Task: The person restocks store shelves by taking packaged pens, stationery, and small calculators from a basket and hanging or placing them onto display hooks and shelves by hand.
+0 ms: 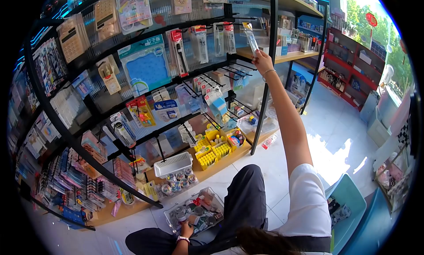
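Observation:
My right hand [262, 62] is raised at the rack's right end, its fingers closed on the lower end of a slim clear packet [250, 36] with a yellow top. This packet is beside hanging packs with red tops [229, 37]. Low down, my left hand [187, 230] is at the near edge of a clear plastic bin [206, 203] full of small mixed items. Its fingers are around a small item that I cannot make out.
A black-framed rack holds hanging packs, a blue pack [145, 66], a white basket [172, 165] and yellow boxes [206, 159]. The rack's post [260, 118] stands left of my right forearm. A teal bin [349, 211] is at the lower right, red shelves [349, 62] behind.

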A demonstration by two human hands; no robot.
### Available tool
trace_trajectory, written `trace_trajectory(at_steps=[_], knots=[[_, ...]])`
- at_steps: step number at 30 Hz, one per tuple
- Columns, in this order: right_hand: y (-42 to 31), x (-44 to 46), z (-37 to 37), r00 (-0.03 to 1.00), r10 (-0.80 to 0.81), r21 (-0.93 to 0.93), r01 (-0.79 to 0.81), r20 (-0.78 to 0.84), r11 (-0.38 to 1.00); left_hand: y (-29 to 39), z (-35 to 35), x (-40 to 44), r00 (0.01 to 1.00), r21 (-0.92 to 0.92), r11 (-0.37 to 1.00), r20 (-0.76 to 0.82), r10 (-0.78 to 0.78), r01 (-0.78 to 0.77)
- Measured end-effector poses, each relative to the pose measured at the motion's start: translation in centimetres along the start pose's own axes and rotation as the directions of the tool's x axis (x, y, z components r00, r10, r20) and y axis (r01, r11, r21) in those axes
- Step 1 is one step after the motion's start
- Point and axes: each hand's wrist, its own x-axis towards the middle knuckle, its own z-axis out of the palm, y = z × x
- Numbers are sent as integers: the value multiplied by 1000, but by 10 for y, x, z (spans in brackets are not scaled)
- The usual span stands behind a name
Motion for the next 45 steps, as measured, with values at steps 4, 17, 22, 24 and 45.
trace_trajectory(at_steps=[4, 17, 22, 24, 45], knots=[[-9, -3, 8, 999, 40, -8, -40, -10, 999, -10, 7, -4, 999, -31, 999, -21, 35, -36], [55, 92, 56, 912, 266, -34, -291, -312, 956, -7, 0, -13, 970, 79, 995, -228, 81, -64], [101, 89, 47, 810, 421, 51, -441, -408, 896, 2, -5, -19, 984, -7, 985, -31, -174, 174], [107, 54, 56, 882, 90, -41, -123, -463, 992, -13, 8, -19, 988, -9, 994, -107, -113, 113], [245, -677, 71, 412, 796, -834, -138, 443, 535, -7, 0, -12, 842, 14, 847, -120, -526, 531]])
